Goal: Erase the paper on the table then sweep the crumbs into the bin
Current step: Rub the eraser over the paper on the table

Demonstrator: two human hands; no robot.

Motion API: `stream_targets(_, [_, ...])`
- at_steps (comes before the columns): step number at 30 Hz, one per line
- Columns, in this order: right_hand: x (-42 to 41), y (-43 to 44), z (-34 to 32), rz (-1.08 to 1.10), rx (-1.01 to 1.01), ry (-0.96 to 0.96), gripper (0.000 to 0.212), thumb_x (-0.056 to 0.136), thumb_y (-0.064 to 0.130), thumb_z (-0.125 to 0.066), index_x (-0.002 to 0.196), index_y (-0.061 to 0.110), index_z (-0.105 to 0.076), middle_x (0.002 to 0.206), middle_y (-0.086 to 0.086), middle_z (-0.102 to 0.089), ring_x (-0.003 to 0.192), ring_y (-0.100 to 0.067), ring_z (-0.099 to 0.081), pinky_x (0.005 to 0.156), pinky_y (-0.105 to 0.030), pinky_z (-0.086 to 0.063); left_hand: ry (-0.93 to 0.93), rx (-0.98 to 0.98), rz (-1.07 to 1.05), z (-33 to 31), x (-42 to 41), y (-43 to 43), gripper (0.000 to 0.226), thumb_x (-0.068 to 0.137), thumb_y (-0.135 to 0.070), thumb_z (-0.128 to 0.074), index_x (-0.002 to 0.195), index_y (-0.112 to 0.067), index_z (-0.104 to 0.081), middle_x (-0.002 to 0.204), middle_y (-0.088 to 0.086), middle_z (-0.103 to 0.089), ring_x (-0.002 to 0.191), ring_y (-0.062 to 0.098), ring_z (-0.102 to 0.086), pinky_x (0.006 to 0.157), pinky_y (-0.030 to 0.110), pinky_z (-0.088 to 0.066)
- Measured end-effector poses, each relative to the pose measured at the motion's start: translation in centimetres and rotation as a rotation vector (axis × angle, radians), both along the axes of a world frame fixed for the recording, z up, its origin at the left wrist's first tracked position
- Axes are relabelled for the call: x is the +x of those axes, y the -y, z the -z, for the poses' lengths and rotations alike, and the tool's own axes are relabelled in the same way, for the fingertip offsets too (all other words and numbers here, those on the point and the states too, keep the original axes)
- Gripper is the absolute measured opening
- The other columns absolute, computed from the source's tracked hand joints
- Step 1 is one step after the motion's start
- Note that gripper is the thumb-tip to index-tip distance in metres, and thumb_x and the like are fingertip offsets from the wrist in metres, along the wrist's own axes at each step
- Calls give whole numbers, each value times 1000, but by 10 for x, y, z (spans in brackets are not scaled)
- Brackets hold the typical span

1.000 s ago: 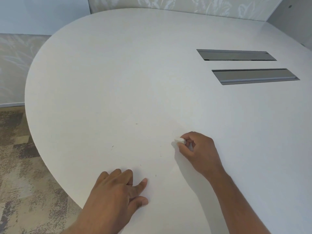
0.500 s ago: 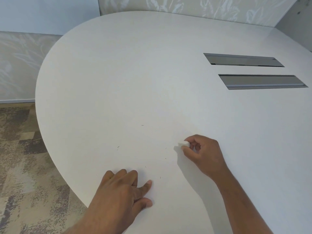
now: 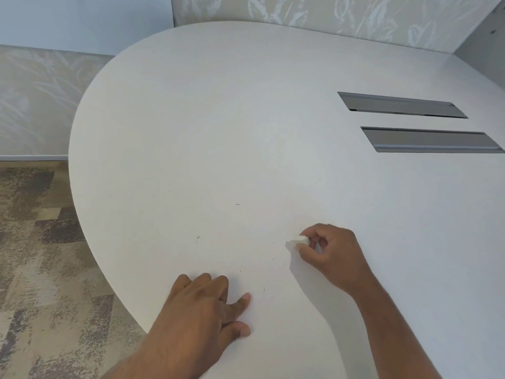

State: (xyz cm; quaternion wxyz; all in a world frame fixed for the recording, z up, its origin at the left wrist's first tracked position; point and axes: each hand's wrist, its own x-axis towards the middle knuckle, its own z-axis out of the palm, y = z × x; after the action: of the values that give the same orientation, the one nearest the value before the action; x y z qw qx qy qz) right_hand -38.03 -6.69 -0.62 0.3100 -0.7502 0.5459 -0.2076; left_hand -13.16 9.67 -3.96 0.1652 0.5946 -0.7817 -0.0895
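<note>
1. White and rounded, the laminate tabletop [image 3: 191, 132] is carrying the work near its front edge. You are erasing a white sheet of paper there, but I cannot tell its outline from the surface.
2. The small white block eraser [image 3: 295, 242] is poking out leftward from your fingertips. Its long axis is running roughly left to right, and its free end is touching the surface.
3. Your right hand [image 3: 332, 258] is pinching it between thumb and forefinger, with the other fingers curling into the palm.
4. Tiny dark eraser crumbs [image 3: 197, 238] are lying left of the eraser and nearer to you, mostly between your two hands. One is sitting farther up the table.
5. Your left hand [image 3: 202, 310] is pressing down near the front edge, fingers close together, thumb spread, gripping nothing. It is sitting nearer the closest crumbs, so I am judging it the handier one for sweeping.
6. Two grey recessed slots [image 3: 401, 105] are lying well apart to the far right, and mottled brown carpet [image 3: 32, 255] is showing on the left. No bin is showing, so I cannot tell you which way to sweep.
</note>
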Motion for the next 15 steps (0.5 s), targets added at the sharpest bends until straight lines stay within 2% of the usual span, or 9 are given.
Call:
stream_targets(6, [13,17,1,49,-111,-80,8,82,31,-78,79,27,-72,75,13,-69,73,-9,-62,67,-32,-52,9,-23,-5,1,0,-1,48,83,-68,-46,106,-47,-83,70,-15,-42,63,8,-42,61,25,-33])
stream_targets(8, [13,22,-2,64,-101,-62,8,84,31,-78,79,27,-72,75,16,-69,73,-7,-62,67,-28,-51,4,-21,-1,2,0,-1,48,82,-69,-46,106,-48,-83,69,-16,-42,63,8,-42,61,25,-32])
stream_targets(11, [3,12,-5,24,-65,-6,10,82,20,-82,79,27,-74,73,22,-68,67,-2,-59,62,-12,-41,-5,-18,3,0,0,0,48,82,-69,-46,105,-48,-82,69,-16,-42,64,7,-41,61,24,-33])
stream_targets(15, [-3,-2,-2,-60,-30,-44,12,81,20,-82,79,29,-74,77,23,-68,71,-3,-58,62,-12,-39,6,-27,-4,-2,0,0,48,83,-68,-45,104,-48,-83,69,-15,-43,60,9,-48,58,25,-39])
